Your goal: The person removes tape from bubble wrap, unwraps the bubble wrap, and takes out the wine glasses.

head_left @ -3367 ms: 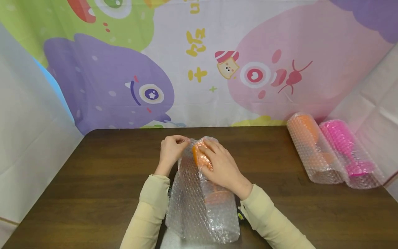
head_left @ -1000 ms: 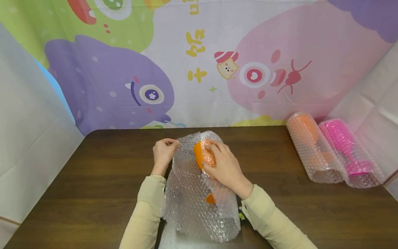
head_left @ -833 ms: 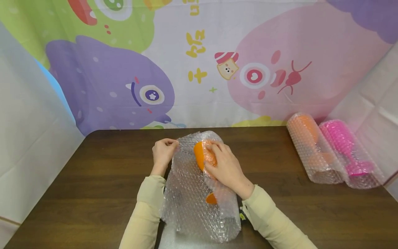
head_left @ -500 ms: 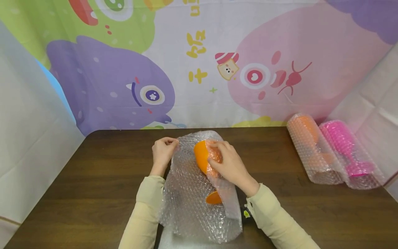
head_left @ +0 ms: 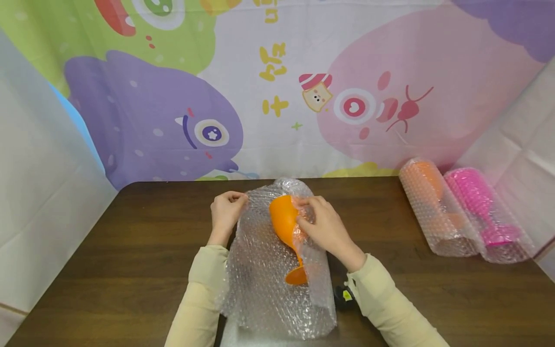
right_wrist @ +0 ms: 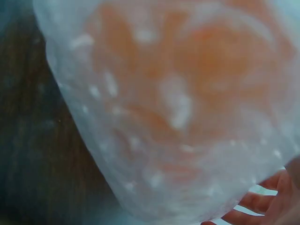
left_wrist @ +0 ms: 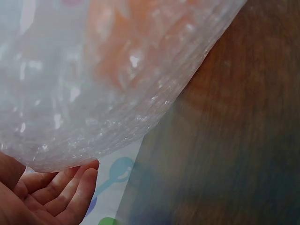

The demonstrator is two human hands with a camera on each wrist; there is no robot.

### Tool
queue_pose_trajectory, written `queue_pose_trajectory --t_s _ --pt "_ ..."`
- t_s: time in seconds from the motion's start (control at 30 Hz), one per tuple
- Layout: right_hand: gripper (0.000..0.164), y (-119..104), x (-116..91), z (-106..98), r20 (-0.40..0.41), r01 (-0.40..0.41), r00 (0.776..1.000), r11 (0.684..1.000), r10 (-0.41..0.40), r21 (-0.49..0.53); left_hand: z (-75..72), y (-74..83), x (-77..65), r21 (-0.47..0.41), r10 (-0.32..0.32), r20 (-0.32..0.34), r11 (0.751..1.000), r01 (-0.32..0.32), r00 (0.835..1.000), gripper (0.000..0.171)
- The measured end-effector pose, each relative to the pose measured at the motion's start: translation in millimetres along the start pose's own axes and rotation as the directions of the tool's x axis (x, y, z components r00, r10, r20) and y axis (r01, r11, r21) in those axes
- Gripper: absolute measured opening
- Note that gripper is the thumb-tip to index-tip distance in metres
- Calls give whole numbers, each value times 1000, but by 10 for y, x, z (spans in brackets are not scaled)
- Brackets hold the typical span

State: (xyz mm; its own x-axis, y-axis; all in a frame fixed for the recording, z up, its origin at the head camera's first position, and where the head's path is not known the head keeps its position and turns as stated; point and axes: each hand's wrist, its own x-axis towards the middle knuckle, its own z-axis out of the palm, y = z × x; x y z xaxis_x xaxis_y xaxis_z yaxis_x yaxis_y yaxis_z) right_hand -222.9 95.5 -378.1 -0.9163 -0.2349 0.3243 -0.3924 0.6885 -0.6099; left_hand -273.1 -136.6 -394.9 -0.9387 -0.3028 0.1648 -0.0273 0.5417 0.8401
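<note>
An orange plastic goblet (head_left: 283, 217) lies on its side on a sheet of bubble wrap (head_left: 260, 270), in the middle of the table. Its left half shows bare; a flap of the wrap covers the right of the bowl and foot. With thumb and fingertips my left hand (head_left: 227, 212) pinches the sheet's far left corner. My right hand (head_left: 331, 229) holds the flap at the goblet's bowl, thumb and fingers bent over the plastic. Both wrist views are mostly filled by bubble wrap with blurred orange behind it, the left hand's fingers (left_wrist: 70, 192) at its edge.
Two more bubble-wrapped goblets, one orange (head_left: 433, 207) and one pink (head_left: 483, 212), lie side by side at the table's right. Beside the right sleeve is a small dark object (head_left: 345, 296) with a yellow-green mark. A cartoon-printed cloth (head_left: 277, 149) hangs behind the table (head_left: 143, 250).
The wrap has opened: its flap and my right hand have moved right, baring the goblet's bowl, stem and foot. My left hand shifted left with its corner, then stayed nearly still.
</note>
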Motion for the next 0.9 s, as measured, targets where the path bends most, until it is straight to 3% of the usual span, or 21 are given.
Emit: queue_pose_trajectory --t_s 0.5,0.9 --pt "25 112 37 -183 73 -108 991 994 109 -21 -9 11 -9 -63 14 -8 998 -14 1000 19" --pt "25 192 53 -246 72 -188 979 980 193 -68 0 3 -12 -139 5 17 990 -3 1000 19"
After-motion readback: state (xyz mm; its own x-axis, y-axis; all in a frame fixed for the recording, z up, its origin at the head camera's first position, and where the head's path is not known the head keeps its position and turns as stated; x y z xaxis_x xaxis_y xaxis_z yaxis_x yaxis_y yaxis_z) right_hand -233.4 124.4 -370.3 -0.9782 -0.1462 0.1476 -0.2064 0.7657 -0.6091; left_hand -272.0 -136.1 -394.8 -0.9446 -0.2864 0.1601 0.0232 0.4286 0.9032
